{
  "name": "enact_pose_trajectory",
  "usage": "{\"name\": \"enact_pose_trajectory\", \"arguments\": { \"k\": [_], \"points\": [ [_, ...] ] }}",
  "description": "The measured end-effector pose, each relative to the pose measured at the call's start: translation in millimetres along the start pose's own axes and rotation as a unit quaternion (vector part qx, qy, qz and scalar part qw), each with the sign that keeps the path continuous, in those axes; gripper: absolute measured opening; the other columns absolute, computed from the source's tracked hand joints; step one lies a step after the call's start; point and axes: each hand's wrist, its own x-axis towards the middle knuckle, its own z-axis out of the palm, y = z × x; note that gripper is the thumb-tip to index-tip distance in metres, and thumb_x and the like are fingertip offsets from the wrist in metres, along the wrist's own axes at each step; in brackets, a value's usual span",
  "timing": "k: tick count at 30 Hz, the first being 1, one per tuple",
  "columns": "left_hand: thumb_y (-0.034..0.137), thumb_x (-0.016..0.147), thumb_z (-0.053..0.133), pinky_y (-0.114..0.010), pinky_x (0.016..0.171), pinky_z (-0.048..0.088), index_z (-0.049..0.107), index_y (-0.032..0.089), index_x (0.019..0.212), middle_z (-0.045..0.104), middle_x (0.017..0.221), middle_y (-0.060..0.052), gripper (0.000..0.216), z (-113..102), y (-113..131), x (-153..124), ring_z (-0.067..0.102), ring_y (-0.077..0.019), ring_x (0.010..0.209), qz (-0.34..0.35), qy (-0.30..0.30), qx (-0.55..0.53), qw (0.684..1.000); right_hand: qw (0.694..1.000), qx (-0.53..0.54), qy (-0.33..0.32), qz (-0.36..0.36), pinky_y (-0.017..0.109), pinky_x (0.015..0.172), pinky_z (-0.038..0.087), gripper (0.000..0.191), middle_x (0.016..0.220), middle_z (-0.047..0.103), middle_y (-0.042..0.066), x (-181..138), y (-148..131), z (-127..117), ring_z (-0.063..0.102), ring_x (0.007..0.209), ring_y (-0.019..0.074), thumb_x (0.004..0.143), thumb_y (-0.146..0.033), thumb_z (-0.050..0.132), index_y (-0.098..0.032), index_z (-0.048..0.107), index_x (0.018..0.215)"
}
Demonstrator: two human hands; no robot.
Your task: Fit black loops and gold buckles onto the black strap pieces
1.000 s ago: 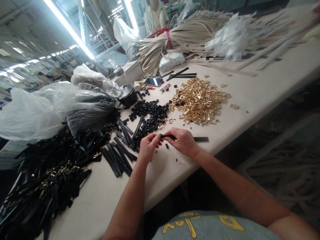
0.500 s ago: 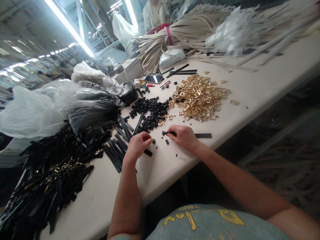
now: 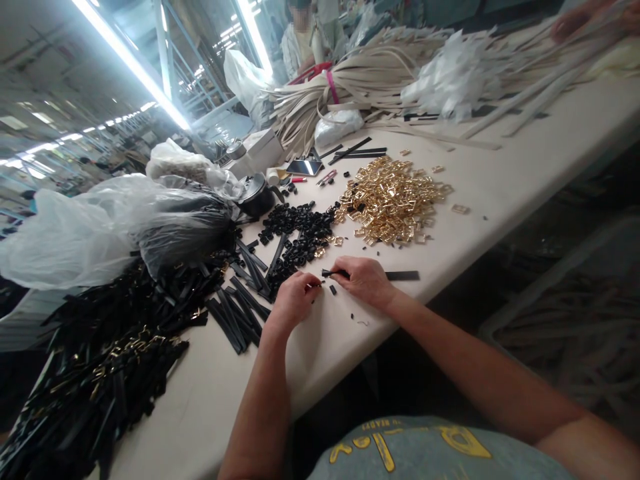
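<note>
My right hand is closed round a thin black strap that lies flat on the pale table, its end poking out to the left of my fingers. My left hand is pinched shut just left of that strap end, fingertips almost touching it; what it pinches is too small to make out. Right behind my hands lies a heap of small black loops. A heap of gold buckles sits behind and to the right of them.
Loose black straps fan out left of my hands, with a big pile of finished black straps at far left under plastic bags. Cream straps, a phone and a black pot lie farther back. Another person sits beyond.
My left hand drew back to the left, away from the strap end, then came in close to it again. My right hand kept hold of the strap.
</note>
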Motion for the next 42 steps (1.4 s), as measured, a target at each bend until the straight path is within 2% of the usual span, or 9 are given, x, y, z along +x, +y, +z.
{"name": "enact_pose_trajectory", "arguments": {
  "k": [4, 17, 20, 22, 24, 27, 30, 34, 42],
  "points": [
    [0.010, 0.080, 0.061, -0.027, 0.073, 0.048, 0.072, 0.020, 0.087, 0.066, 0.085, -0.003, 0.016, -1, 3, 1, 0.063, -0.0155, 0.073, 0.019, 0.005, 0.035, 0.999, 1.000, -0.009, -0.001, -0.001, 0.024, 0.062, 0.033, 0.007, 0.077, 0.070, -0.001, 0, 0, 0, 0.059, 0.068, 0.0133, 0.085, -0.023, 0.062, -0.021, 0.067, 0.081],
    [0.009, 0.077, 0.060, -0.029, 0.078, 0.049, 0.073, 0.020, 0.087, 0.068, 0.085, -0.004, 0.021, 1, 12, -1, 0.063, -0.0169, 0.075, 0.000, 0.007, 0.087, 0.996, 1.000, -0.022, -0.018, 0.001, 0.025, 0.062, 0.032, 0.006, 0.082, 0.071, 0.001, 0, -2, -2, 0.061, 0.071, 0.0143, 0.085, -0.024, 0.063, -0.021, 0.068, 0.084],
    [0.008, 0.075, 0.057, -0.032, 0.081, 0.048, 0.073, 0.020, 0.082, 0.069, 0.085, -0.006, 0.021, 6, 13, 0, 0.064, -0.0191, 0.080, -0.005, 0.035, 0.099, 0.994, 1.000, -0.020, -0.019, -0.002, 0.025, 0.063, 0.033, 0.006, 0.083, 0.071, 0.001, 0, -2, -1, 0.061, 0.072, 0.0143, 0.085, -0.023, 0.063, -0.021, 0.068, 0.084],
    [0.011, 0.073, 0.056, -0.032, 0.079, 0.049, 0.073, 0.019, 0.080, 0.068, 0.080, -0.005, 0.020, 9, 9, 2, 0.064, -0.0188, 0.077, -0.036, 0.066, 0.046, 0.996, 1.000, -0.017, -0.014, -0.001, 0.025, 0.063, 0.033, 0.006, 0.083, 0.071, 0.001, 0, -2, -1, 0.061, 0.072, 0.0141, 0.085, -0.022, 0.062, -0.021, 0.068, 0.085],
    [0.015, 0.072, 0.056, -0.031, 0.072, 0.051, 0.071, 0.018, 0.081, 0.066, 0.072, -0.003, 0.019, 12, 3, 4, 0.063, -0.0165, 0.068, -0.097, 0.087, -0.079, 0.988, 1.000, -0.011, -0.005, -0.002, 0.025, 0.063, 0.033, 0.006, 0.082, 0.071, 0.001, -1, -2, -1, 0.060, 0.071, 0.0139, 0.086, -0.022, 0.062, -0.020, 0.068, 0.084],
    [0.022, 0.068, 0.059, -0.028, 0.063, 0.052, 0.069, 0.017, 0.083, 0.065, 0.068, 0.000, 0.019, 13, 0, 9, 0.061, -0.0129, 0.059, -0.176, 0.107, -0.310, 0.928, 1.000, 0.001, 0.012, -0.013, 0.024, 0.063, 0.033, 0.006, 0.080, 0.070, 0.001, -2, -2, 0, 0.060, 0.071, 0.0137, 0.085, -0.022, 0.063, -0.019, 0.068, 0.084],
    [0.027, 0.061, 0.067, -0.026, 0.062, 0.053, 0.066, 0.015, 0.080, 0.066, 0.073, -0.001, 0.022, 13, 7, 12, 0.060, -0.0101, 0.057, -0.197, 0.113, -0.453, 0.862, 0.999, 0.017, 0.029, -0.029, 0.024, 0.064, 0.034, 0.006, 0.080, 0.069, 0.001, -3, -3, 0, 0.060, 0.072, 0.0135, 0.086, -0.022, 0.063, -0.019, 0.068, 0.084],
    [0.027, 0.056, 0.074, -0.024, 0.060, 0.052, 0.065, 0.014, 0.079, 0.064, 0.072, 0.000, 0.028, 14, 18, 12, 0.058, -0.0076, 0.055, -0.205, 0.095, -0.520, 0.824, 0.998, 0.002, 0.042, -0.049, 0.025, 0.064, 0.033, 0.009, 0.078, 0.069, 0.001, -5, -5, -1, 0.060, 0.071, 0.0139, 0.088, -0.023, 0.060, -0.019, 0.067, 0.082],
    [0.029, 0.055, 0.082, -0.023, 0.058, 0.052, 0.063, 0.015, 0.083, 0.063, 0.072, 0.002, 0.036, 17, 9, 11, 0.059, -0.0074, 0.055, -0.196, 0.072, -0.539, 0.816, 0.993, -0.037, 0.027, -0.109, 0.026, 0.064, 0.031, 0.018, 0.077, 0.066, 0.002, -6, -5, -2, 0.058, 0.071, 0.0142, 0.093, -0.025, 0.054, -0.018, 0.064, 0.080]
  ]
}}
